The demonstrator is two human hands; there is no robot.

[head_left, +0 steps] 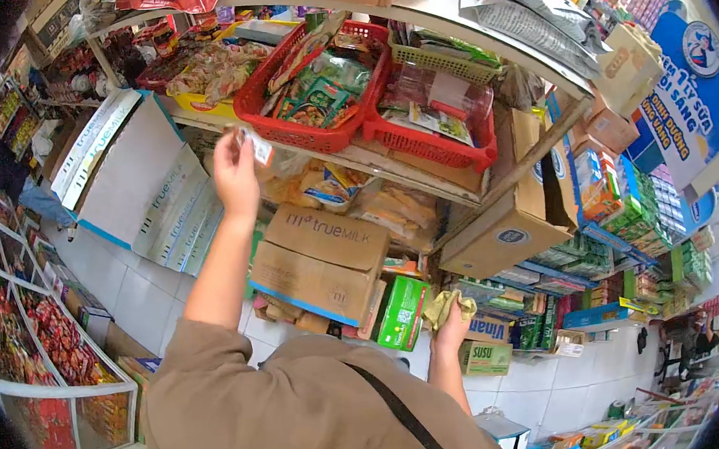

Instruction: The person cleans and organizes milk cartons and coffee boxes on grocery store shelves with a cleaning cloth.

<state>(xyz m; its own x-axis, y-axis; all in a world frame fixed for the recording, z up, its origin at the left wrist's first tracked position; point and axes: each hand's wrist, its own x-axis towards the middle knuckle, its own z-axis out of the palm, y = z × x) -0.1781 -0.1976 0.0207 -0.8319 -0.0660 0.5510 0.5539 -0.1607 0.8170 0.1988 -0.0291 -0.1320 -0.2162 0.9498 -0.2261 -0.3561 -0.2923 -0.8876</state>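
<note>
My left hand (236, 174) is raised in front of the shelf, its fingers pinched on a small white-and-orange packet (261, 150). Just right of that packet stands a red plastic basket (312, 141) filled with green and clear packets. A second red basket (430, 150) beside it holds flat packages. Lower down on the right, my right hand (450, 333) is closed around a crumpled yellowish cloth (447, 308). A green carton (401, 311) is close to the cloth's left side. Part of the small packet is covered by my fingers.
Under the shelf sits a brown TrueMilk carton (319, 250). Large white-and-grey cartons (173, 216) stand at the left, near a glass display case (72, 386). Milk packs (626, 207) and a blue sign (693, 97) are on the right. Another person (13, 180) is at the far left.
</note>
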